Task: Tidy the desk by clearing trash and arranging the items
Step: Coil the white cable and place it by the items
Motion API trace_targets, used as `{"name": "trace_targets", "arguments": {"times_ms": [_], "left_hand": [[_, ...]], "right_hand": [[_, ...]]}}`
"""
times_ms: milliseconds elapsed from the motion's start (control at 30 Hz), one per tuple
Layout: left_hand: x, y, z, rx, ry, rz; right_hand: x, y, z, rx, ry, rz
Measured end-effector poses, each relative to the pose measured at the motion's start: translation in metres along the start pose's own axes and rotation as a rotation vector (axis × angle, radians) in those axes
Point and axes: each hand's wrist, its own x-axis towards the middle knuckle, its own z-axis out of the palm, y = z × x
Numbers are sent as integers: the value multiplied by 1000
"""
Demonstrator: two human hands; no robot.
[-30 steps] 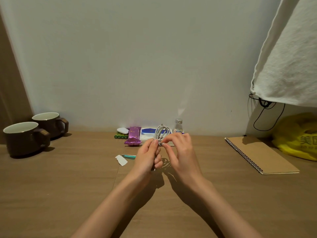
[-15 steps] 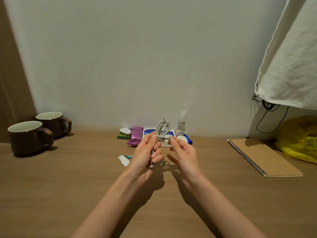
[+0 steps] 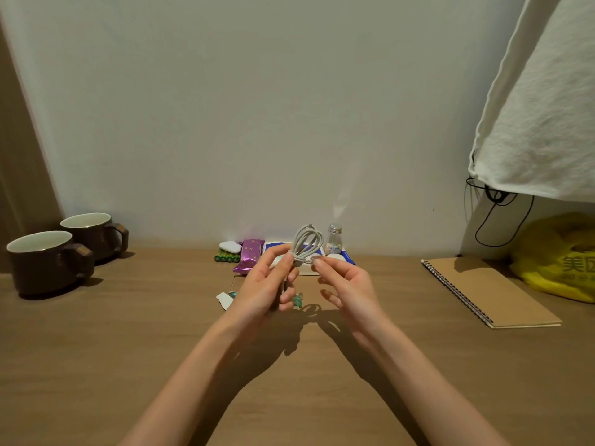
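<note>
- A person's left hand (image 3: 267, 284) and right hand (image 3: 347, 284) are raised just above a brown wood-grain surface (image 3: 128, 349). They are in front of a crinkled purple foil snack wrapper (image 3: 249, 255) that lies by the back wall.
- The left hand pinches a coiled white charging cable (image 3: 307, 241) at its waist, thumb against fingers. The loops stand upright just right of the wrapper.
- The right hand pinches the cable's loose end at its fingertips, close beside the left hand, with its other fingers relaxed.
- The step in hand looks like binding the coil with its own loose end so it stays neat.
- The next move probably calls for tucking that end under while the left pinch stays firm, or the loops may spring apart. The bundle can then be set down.
- A torn white paper scrap (image 3: 224, 300) lies in front of the wrapper, likely trash.
- Two dark brown ceramic mugs (image 3: 45, 259) stand far to the wrapper's left.
- A tan spiral-bound notebook (image 3: 489, 291) lies far to its right.
</note>
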Motion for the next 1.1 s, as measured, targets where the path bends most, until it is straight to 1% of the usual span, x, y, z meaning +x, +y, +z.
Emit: {"name": "trace_targets", "arguments": {"times_ms": [100, 167, 233, 333, 400, 467, 533, 600, 633, 733, 867, 967, 1033, 1100], "left_hand": [[3, -6, -3, 299, 114, 72], [4, -9, -7, 414, 166, 113], [4, -11, -11, 463, 162, 131], [2, -13, -11, 514, 116, 141], [3, -13, -14, 551, 130, 172], [5, -13, -19, 569, 173, 184], [7, -12, -24, 564, 197, 185], [8, -12, -29, 592, 193, 193], [8, -12, -31, 620, 186, 197], [10, -13, -37, 681, 147, 210], [10, -17, -39, 746, 95, 221], [11, -21, -38, 773, 87, 249], [11, -23, -38, 807, 93, 267], [12, -25, -39, 875, 111, 331]], "right_hand": [[-2, 1, -2, -128, -2, -153], [-3, 2, 0, -238, 14, -275], [-4, 4, 1, -362, 38, -374], [-6, 5, 0, -490, 45, -474], [-7, 3, -3, -580, 0, -534], [-5, 1, -9, -736, -41, -625], [-1, 1, -14, -897, -27, -753], [3, 2, -18, -997, 9, -871], [4, 2, -19, -1027, 24, -896], [7, 2, -21, -1047, 9, -844], [8, 4, -24, -1011, -101, -677], [10, 6, -27, -983, -160, -557], [13, 8, -28, -931, -158, -528], [17, 10, -30, -869, -136, -516]]}}
